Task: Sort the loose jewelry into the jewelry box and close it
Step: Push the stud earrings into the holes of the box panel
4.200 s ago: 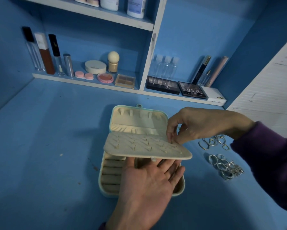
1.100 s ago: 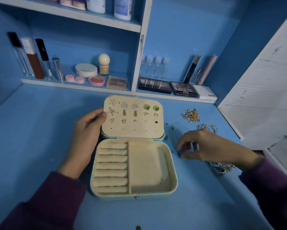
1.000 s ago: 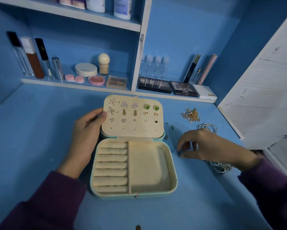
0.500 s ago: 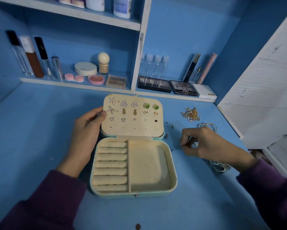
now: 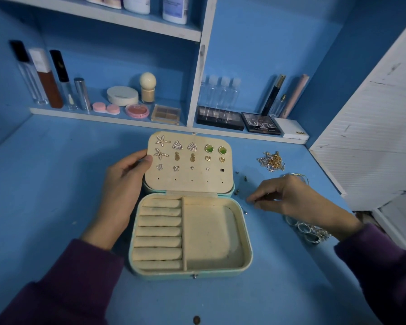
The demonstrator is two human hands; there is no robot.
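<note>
The jewelry box (image 5: pixel 164 274) sits open in the middle of the blue counter (image 5: pixel 56 184), its base nearest the person and its lid leaning back toward the shelf. The base holds a column of ring rolls (image 5: pixel 158 232) on its left side and a bare open compartment (image 5: pixel 211 235) on its right. A cream earring panel (image 5: pixel 190 186) stands up over the lid, and pairs of earrings (image 5: pixel 192 158) are pinned in rows across its upper half (starfish, triangles, green stones, pineapples, hearts and a few tiny ones). The hands lie well apart, one on each side of the box. The left hand (image 5: pixel 123 186) lies along the box's left side and grips the left edge of the earring panel, thumb on the front face and fingers curled behind. The right hand (image 5: pixel 291 199) is down at the counter just right of the box, level with the hinge, with its fingertips (image 5: pixel 252 202) drawn together; whether they pinch a small piece cannot be told. A few loose studs (image 5: pixel 237 191) are scattered on the counter between that hand and the box. A tangled heap of chains (image 5: pixel 271 160) lies farther back on the right, and a cluster of silver rings (image 5: pixel 306 229) lies just beside the right wrist.
</note>
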